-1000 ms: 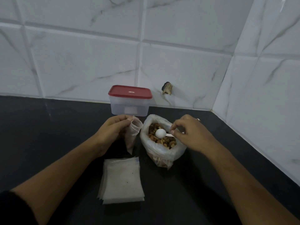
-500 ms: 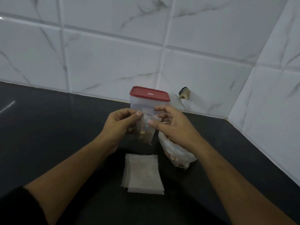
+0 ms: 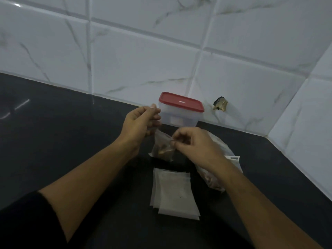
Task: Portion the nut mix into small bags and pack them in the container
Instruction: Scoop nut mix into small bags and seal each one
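A small clear bag [image 3: 162, 150] with some nuts in its bottom hangs above the dark counter. My left hand [image 3: 141, 121] pinches its upper part, raised near the container. My right hand [image 3: 190, 142] pinches the bag's right side lower down. The clear container [image 3: 180, 112] with a red lid stands shut by the wall behind my hands. The big plastic bag of nut mix [image 3: 218, 169] lies on the counter under my right wrist, partly hidden. A stack of several empty small bags [image 3: 174, 193] lies flat in front.
The black counter [image 3: 62, 137] runs left and toward me. White marble tiles form the back wall and a side wall at the right corner. A small chipped hole [image 3: 220, 104] sits in the back wall near the container.
The spoon scooping in the nut bag has left my right hand. Both hands now hold the small filled bag, my left hand higher and my right hand lower than half a second ago.
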Tool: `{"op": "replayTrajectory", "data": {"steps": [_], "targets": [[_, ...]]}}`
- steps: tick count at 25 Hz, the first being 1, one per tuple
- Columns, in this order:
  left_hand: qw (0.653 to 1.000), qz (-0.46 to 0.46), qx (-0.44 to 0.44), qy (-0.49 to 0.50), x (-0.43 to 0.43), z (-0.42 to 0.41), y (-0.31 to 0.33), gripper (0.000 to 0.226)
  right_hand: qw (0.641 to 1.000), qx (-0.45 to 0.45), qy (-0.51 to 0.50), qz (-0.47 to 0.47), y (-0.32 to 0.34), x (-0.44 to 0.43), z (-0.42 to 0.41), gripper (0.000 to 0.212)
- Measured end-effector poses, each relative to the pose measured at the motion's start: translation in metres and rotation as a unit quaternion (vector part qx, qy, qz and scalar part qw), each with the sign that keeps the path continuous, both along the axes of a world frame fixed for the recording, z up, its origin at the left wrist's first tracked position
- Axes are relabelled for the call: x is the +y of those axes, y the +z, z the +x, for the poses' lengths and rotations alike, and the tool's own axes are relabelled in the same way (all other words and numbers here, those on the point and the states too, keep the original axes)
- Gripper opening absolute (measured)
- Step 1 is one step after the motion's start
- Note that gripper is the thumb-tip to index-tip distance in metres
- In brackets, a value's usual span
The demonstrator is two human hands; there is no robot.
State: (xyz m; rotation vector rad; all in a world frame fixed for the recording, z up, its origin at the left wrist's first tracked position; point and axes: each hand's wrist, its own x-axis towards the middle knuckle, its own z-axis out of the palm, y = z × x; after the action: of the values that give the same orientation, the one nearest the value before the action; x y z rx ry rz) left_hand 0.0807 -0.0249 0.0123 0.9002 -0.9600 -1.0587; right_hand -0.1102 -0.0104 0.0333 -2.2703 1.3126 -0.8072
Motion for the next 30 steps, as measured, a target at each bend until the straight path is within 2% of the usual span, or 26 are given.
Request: {"op": "replayTrajectory", "data": {"steps": [1, 4, 6, 7, 9, 10, 14, 17, 18, 21, 22, 25, 28, 30], "targets": [[1.0, 0.002, -0.008, -0.001, 0.0, -0.001, 0.0, 0.025, 1.0, 0.0, -0.004, -0.009, -0.003, -0.001, 0.0, 0.006], [1.0, -0.005, -0.017, -0.013, -0.001, -0.002, -0.003, 0.021, 0.99, -0.134, -0.015, -0.049, 0.007, -0.003, -0.009, 0.007], [1.0, -0.005, -0.023, -0.015, -0.001, -0.003, -0.003, 0.021, 0.984, -0.165, -0.012, -0.065, 0.011, -0.001, -0.014, 0.007], [1.0, -0.004, -0.025, -0.015, 0.0, -0.003, -0.003, 0.021, 0.989, -0.14, -0.011, -0.054, 0.009, 0.0, -0.014, 0.007], [0.999, -0.005, -0.03, -0.016, 0.002, -0.005, -0.004, 0.02, 0.999, -0.033, -0.013, -0.021, 0.001, 0.001, -0.013, 0.007], [0.999, -0.004, -0.038, -0.017, 0.002, -0.005, -0.005, 0.02, 1.0, -0.015, -0.017, -0.019, 0.0, 0.001, -0.014, 0.008], [0.999, -0.006, -0.044, -0.021, 0.0, -0.006, -0.007, 0.022, 0.988, -0.13, -0.026, -0.075, 0.006, -0.004, -0.021, 0.006], [0.998, -0.003, -0.052, -0.024, 0.0, -0.009, -0.008, 0.023, 0.999, -0.03, -0.014, -0.033, -0.001, 0.0, -0.018, 0.005], [0.998, -0.002, -0.059, -0.024, 0.0, -0.009, -0.009, 0.023, 0.999, -0.021, -0.015, -0.037, -0.003, -0.001, -0.017, 0.006], [0.997, -0.005, -0.07, -0.028, 0.001, -0.008, -0.01, 0.027, 0.991, -0.107, -0.023, -0.073, 0.002, -0.006, -0.021, 0.005], [0.997, -0.005, -0.071, -0.029, 0.002, -0.009, -0.01, 0.027, 0.992, -0.109, -0.022, -0.066, 0.002, -0.006, -0.022, 0.005], [0.996, -0.005, -0.083, -0.029, 0.004, -0.011, -0.009, 0.025, 0.999, -0.03, -0.015, -0.032, -0.003, -0.004, -0.02, 0.005], [0.995, -0.014, -0.09, -0.039, 0.005, -0.011, -0.009, 0.031, 0.991, -0.108, -0.026, -0.07, -0.001, -0.006, -0.021, 0.005], [0.994, -0.02, -0.094, -0.05, 0.006, -0.012, -0.009, 0.034, 0.996, -0.071, -0.02, -0.054, -0.001, -0.007, -0.022, 0.006]]}}
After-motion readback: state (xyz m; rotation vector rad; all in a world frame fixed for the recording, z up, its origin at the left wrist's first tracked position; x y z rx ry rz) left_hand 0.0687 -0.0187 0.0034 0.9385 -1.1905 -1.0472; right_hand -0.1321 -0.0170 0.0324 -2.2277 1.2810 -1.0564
